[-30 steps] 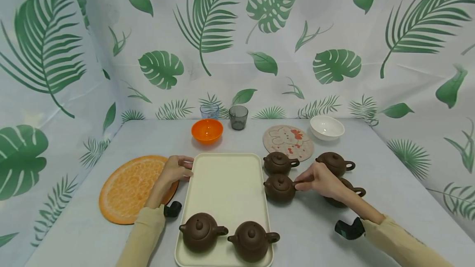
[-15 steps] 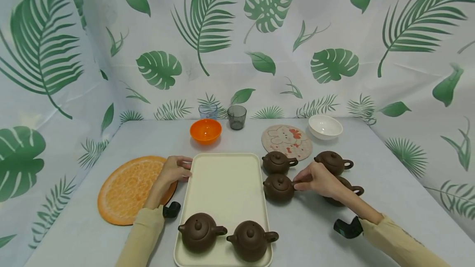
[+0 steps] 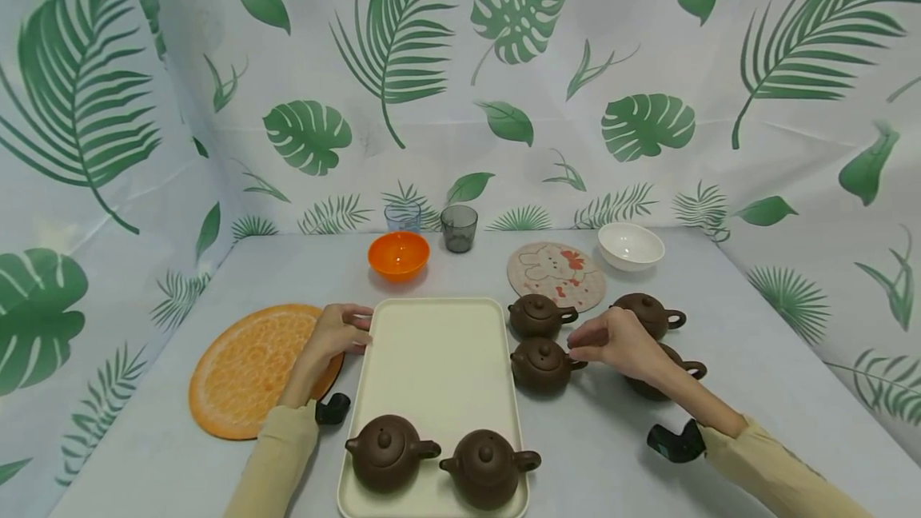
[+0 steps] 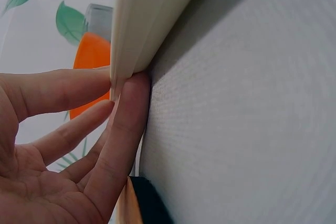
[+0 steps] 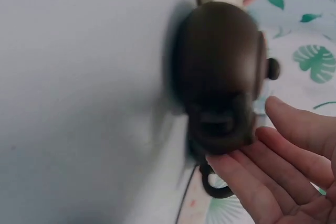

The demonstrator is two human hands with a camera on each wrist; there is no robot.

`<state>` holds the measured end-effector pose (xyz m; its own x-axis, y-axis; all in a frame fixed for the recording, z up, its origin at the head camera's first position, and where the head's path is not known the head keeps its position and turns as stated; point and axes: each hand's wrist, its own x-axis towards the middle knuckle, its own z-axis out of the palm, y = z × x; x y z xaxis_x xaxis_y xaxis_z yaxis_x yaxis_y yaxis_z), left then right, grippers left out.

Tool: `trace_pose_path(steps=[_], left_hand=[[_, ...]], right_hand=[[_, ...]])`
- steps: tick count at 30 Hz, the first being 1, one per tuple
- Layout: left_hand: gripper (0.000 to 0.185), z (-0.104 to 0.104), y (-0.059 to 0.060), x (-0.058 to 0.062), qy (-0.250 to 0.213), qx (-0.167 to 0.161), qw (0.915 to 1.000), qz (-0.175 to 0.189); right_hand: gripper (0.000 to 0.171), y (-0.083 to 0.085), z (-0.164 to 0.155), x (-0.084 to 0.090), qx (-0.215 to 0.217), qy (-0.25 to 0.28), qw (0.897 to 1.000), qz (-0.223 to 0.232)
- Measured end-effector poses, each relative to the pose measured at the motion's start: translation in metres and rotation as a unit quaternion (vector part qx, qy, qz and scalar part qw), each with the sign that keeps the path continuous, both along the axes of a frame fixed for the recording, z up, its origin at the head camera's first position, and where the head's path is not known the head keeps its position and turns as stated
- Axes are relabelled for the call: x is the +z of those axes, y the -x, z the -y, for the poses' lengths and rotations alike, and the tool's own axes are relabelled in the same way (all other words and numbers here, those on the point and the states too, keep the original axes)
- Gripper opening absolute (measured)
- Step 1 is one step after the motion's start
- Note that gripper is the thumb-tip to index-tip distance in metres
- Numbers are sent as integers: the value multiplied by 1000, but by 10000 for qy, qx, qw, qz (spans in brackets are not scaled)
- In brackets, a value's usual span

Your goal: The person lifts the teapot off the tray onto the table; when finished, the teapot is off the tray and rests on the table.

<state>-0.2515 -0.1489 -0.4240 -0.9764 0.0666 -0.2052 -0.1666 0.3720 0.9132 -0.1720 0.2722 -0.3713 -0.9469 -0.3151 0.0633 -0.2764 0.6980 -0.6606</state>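
Backdrop point(image 3: 460, 62): white fabric printed with green palm and monstera leaves, hung behind the table and along both side edges, forming an enclosed booth. Slight creases visible in the cloth. Table point(image 3: 719, 326): pale grey surface with fine woven texture, reaching the backdrop at the far edge. Lighting: even, diffuse, soft shadows only. Floor, windows: not in view.
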Motion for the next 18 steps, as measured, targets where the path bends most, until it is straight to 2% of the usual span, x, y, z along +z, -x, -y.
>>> trace_pose_path(steps=[5, 8, 11, 18], left_hand=[[49, 0, -1, 0, -33, -37, 10000, -6], [49, 0, -2, 0, -54, -58, 9999, -61], [49, 0, -2, 1, -39, -109, 9999, -121], [48, 0, -2, 1, -64, -57, 9999, -54]], right_hand=[[21, -11, 10, 13, -232, 251, 9993, -128], [20, -18, 18, 17, -183, 494, 9985, -130], [21, -26, 27, 16, 64, 694, 9976, -17], [24, -46, 51, 6, 770, 1034, 9899, 598]])
